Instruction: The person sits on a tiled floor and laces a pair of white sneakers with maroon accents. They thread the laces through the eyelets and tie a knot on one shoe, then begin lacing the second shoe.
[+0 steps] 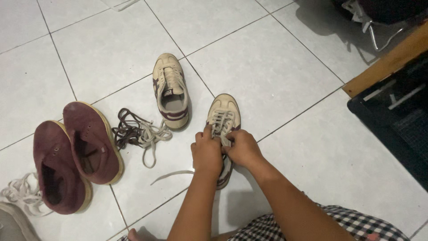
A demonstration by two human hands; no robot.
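Note:
A cream sneaker (224, 111) with maroon trim lies on the white tiled floor in front of me. My left hand (206, 151) and my right hand (243, 148) both pinch its pale laces (221, 122) over the tongue, side by side. One loose lace end (171, 175) trails left on the tile. The matching cream sneaker (170, 89) sits laced a little farther away, to the left.
Two maroon shoes (73, 156) without laces stand at the left. A tangle of brown and cream laces (136, 133) lies between them and the sneakers. White laces (20, 192) lie at the left edge. A wooden edge and dark crate (392, 102) are at the right.

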